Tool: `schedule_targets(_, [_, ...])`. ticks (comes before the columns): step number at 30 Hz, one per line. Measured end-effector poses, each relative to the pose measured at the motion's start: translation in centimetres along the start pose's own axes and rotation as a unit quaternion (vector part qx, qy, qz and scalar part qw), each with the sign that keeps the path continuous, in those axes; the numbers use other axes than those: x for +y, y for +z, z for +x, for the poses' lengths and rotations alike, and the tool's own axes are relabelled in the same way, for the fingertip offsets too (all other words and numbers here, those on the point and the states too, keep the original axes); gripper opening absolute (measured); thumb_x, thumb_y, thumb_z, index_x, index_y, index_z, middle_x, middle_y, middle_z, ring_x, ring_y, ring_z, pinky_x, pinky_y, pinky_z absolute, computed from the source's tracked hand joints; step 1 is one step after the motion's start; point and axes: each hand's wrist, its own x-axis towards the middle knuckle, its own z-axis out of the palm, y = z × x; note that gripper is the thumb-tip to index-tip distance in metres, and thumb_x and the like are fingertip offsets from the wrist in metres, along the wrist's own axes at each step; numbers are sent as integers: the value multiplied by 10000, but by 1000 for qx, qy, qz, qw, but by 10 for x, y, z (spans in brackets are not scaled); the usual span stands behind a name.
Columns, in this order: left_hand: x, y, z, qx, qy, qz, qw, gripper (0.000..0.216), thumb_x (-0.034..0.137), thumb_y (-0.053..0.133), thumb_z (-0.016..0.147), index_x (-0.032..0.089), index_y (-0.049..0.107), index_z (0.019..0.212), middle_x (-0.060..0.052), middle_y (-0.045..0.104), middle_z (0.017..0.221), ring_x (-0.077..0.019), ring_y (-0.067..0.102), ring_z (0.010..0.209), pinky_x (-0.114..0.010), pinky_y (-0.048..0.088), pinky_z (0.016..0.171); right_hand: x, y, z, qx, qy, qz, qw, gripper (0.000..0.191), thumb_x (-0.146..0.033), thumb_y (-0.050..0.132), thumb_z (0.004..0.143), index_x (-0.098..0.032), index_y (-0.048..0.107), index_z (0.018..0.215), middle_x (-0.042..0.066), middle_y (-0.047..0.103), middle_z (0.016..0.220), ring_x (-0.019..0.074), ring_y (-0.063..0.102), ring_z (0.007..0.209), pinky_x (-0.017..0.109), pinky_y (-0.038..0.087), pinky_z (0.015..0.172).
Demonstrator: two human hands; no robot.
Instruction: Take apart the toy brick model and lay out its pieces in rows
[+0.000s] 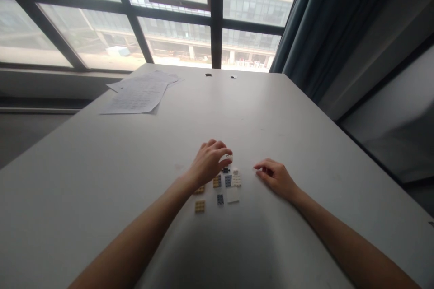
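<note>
head view, only one.

left hand out over the bench, palm down. its grip is closed: thumb and fingertips pinch a small pale brick, held just above the surface at the far end of the spread of pieces.

right hand rests on the bench well to the right of that grip, apart from every piece. fingers half curled toward the thumb. nothing shows between them; cannot tell whether this grip is open or closed.

pieces lying flat, all on the near side of the left grip:
- dark small piece just below the pinched brick, with a small white piece beside it on the right.
- next row nearer: tan plate, grey-blue plate, cream plate, side by side and close together.
- second tan plate partly hidden under the left wrist.
- nearest row: third tan plate, small blue plate, white smooth tile.

far beyond the left grip and to its left, loose printed sheets overlap near the bench's far left edge. two round holes in the bench top by the far edge. window frame behind, grey curtain on the right.
</note>
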Motion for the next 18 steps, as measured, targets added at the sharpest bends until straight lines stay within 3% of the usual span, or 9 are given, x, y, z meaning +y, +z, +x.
schedule_targets(4, [18,11,26,-75,15,16,997,117,300,659,804,263,710,903,-40,662,1020,-249,520,995,-392,384,871,3,2,-2,26,-5,13,1000,136,-227,572,856,-196,676,938,12,605,800,128,537,666,254,430,617])
schedule_targets(9, [13,17,27,-84,4,8,996,145,326,659,798,254,717,910,-48,671,998,-256,545,966,-393,413,843,2,4,-1,36,-2,16,999,131,-215,582,846,-194,682,929,13,608,806,127,539,665,255,435,626])
schedule_targets(13, [4,0,17,-31,-23,-9,999,243,371,545,887,228,683,1027,-58,656,1057,-240,537,1009,-395,414,893,0,8,9,10,-9,-2,1000,173,-200,585,841,-197,686,981,21,619,869,125,548,684,256,451,660])
schedule_targets(18, [-26,-27,-19,72,-69,-34,994,258,396,538,881,205,689,967,-53,664,967,-225,556,954,-382,434,887,-5,21,36,-8,-16,-33,999,199,-194,600,841,-195,702,1011,30,632,905,123,552,693,261,457,699])
